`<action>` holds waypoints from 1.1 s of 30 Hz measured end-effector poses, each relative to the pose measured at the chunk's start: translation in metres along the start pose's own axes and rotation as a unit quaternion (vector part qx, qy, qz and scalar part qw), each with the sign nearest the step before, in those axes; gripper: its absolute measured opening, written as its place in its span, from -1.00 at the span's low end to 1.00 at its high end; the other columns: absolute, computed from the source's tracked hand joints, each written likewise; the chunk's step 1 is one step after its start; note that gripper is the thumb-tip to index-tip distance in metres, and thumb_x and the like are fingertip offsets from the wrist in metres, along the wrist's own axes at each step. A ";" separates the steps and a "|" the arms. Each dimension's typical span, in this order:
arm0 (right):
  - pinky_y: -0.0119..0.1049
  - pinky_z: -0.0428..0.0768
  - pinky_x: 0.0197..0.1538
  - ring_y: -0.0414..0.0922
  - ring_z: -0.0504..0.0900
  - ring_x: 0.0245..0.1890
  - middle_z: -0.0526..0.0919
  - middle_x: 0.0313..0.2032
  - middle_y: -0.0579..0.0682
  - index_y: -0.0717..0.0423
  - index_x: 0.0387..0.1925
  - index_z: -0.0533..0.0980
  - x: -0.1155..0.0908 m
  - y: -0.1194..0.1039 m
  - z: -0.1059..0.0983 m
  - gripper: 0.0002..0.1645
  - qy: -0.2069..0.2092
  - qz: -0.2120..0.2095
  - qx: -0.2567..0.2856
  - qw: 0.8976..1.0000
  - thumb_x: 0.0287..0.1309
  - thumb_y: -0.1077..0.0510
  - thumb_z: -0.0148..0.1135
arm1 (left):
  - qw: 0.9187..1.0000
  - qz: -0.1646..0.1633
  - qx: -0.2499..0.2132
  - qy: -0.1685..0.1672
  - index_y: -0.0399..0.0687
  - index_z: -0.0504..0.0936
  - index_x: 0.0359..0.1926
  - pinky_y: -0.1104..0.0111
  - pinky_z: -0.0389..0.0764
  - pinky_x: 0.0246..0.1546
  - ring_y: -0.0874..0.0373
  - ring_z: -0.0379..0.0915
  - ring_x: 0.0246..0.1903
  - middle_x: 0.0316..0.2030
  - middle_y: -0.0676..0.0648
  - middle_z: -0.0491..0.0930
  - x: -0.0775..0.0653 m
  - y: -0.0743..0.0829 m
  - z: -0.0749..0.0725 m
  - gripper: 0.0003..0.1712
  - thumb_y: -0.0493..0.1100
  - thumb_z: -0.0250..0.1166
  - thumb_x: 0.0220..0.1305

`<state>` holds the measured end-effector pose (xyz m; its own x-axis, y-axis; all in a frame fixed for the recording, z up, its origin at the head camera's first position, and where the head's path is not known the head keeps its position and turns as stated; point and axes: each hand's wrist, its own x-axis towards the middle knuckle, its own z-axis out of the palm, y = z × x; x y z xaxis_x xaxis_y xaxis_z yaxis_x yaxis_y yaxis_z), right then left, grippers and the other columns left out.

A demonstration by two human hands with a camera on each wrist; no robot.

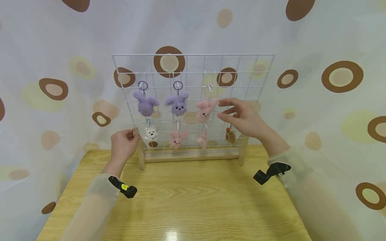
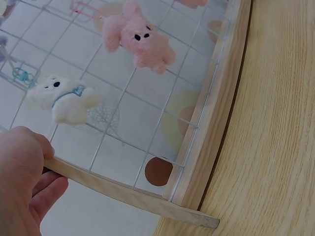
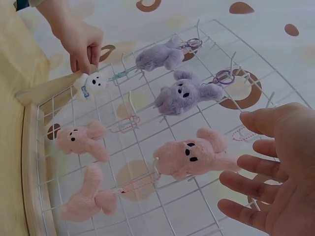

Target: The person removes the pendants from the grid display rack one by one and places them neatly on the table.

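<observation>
One pink plush (image 1: 205, 112) hangs on the upper row of the wire rack (image 1: 193, 54) | right hand (image 1: 244, 115) loosely spread, empty, just beside it | left hand (image 1: 123, 144) pinches the rack's wooden end support (image 2: 115, 189) | plush likely light, squashy; best held round its body

A pale yellow, wood-grained counter (image 1: 181, 194) spread below, glare (image 1: 172, 236) shining at 6 o'clock. At 12 o'clock a white wire rack (image 1: 193, 54) stood upright on it, its wooden feet (image 1: 141, 157) towards 11 and 1 o'clock.
</observation>
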<state>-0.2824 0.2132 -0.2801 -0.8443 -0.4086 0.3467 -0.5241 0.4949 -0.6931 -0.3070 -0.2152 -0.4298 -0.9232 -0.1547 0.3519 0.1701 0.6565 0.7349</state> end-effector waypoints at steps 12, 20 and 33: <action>-0.02 0.70 -0.03 0.09 0.70 0.11 0.63 0.28 0.12 0.21 0.35 0.53 0.018 -0.003 -0.011 -0.49 -0.040 0.024 -0.014 0.999 0.49 0.10 0.30 | 1.000 0.017 -0.003 0.004 -0.49 0.73 0.05 0.01 0.78 -0.15 -0.17 0.78 -0.18 -0.20 -0.35 0.78 0.001 -0.003 0.003 -0.64 -0.21 0.28 0.48; -0.21 0.70 -0.07 0.08 0.69 0.12 0.65 0.24 0.08 0.18 0.36 0.52 0.029 -0.001 -0.014 -0.50 -0.053 0.057 0.024 0.997 0.51 0.08 0.29 | 1.000 0.006 -0.013 -0.006 -0.50 0.71 0.09 0.02 0.78 -0.14 -0.18 0.78 -0.15 -0.16 -0.38 0.77 0.000 -0.001 0.000 -0.63 -0.23 0.28 0.49; -0.29 0.71 -0.14 0.02 0.71 -0.09 0.71 0.07 0.17 0.27 0.29 0.59 0.050 -0.014 -0.014 -0.53 -0.034 0.061 -0.002 0.998 0.50 0.09 0.29 | 1.000 0.006 -0.010 -0.006 -0.51 0.71 0.07 0.03 0.78 -0.16 -0.17 0.79 -0.16 -0.17 -0.37 0.77 0.001 -0.005 -0.002 -0.63 -0.22 0.29 0.48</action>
<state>-0.3189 0.1965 -0.2441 -0.8925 -0.3962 0.2157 -0.4183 0.5476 -0.7247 -0.3084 -0.2199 -0.4315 -0.9250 -0.1390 0.3537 0.1872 0.6434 0.7423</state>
